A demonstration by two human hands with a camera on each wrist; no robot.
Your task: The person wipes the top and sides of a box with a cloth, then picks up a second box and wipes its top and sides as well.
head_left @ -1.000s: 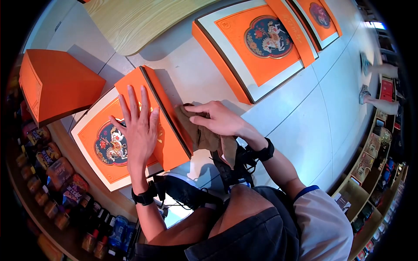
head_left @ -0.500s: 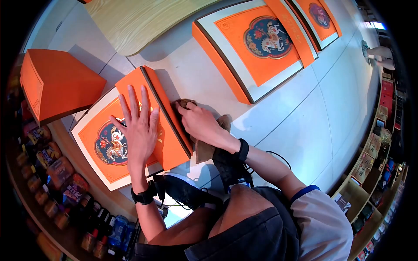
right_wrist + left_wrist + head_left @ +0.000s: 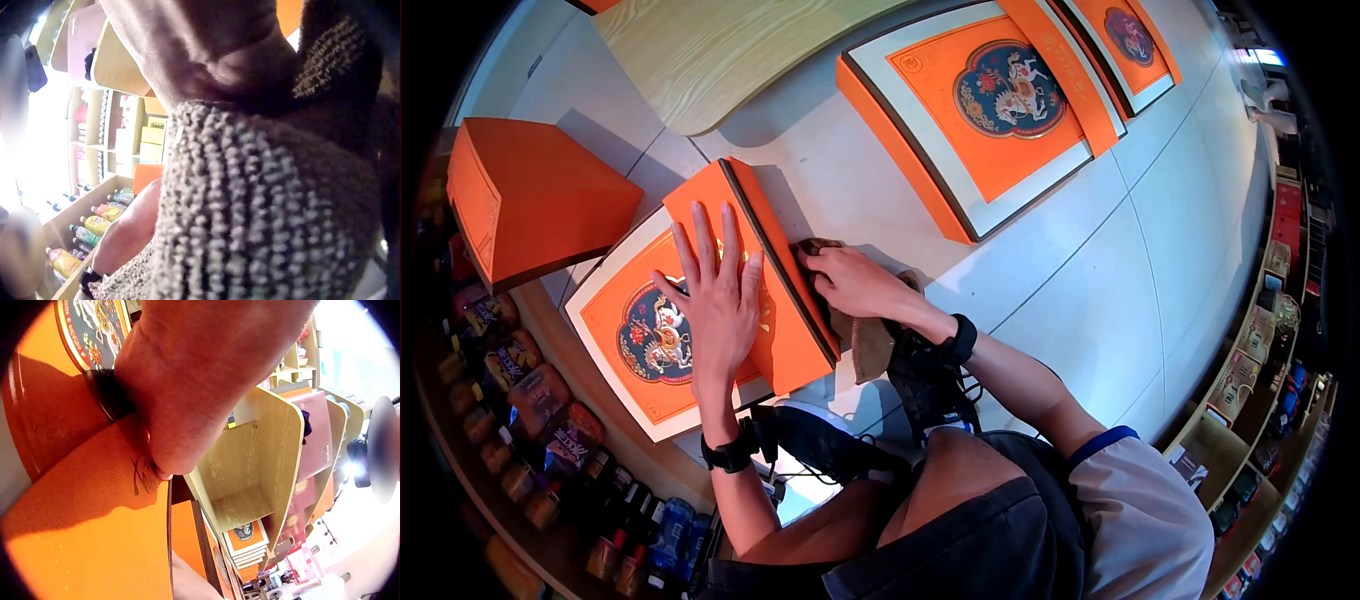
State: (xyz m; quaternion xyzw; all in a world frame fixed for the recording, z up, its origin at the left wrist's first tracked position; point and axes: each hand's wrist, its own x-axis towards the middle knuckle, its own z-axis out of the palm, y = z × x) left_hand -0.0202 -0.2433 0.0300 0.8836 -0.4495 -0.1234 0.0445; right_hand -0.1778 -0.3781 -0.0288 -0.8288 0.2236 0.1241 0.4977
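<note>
My left hand (image 3: 720,312) lies flat with spread fingers on an orange gift box (image 3: 800,345) that has a white border, an orange band and a horse emblem. In the left wrist view its heel presses the orange band (image 3: 94,550). At the box's dark-edged side, my right hand (image 3: 855,283) curls its fingers on a brown cloth (image 3: 872,350), right against that side. The cloth hangs below the hand toward the shoe. The ribbed weave of the brown cloth (image 3: 231,206) fills much of the right wrist view, where the right fingers are hidden.
An orange box-shaped cover (image 3: 540,200) stands at the left. Two more horse-emblem boxes lie on the tiled floor; the nearer one (image 3: 945,140) is banded. A wooden tabletop (image 3: 700,50) juts in at the top. Shelves of goods (image 3: 1250,350) line both sides.
My right hand has moved in along the box's side, its extended fingers now curled on the cloth. The left hand stays put. A passer-by's legs at the far right have moved off.
</note>
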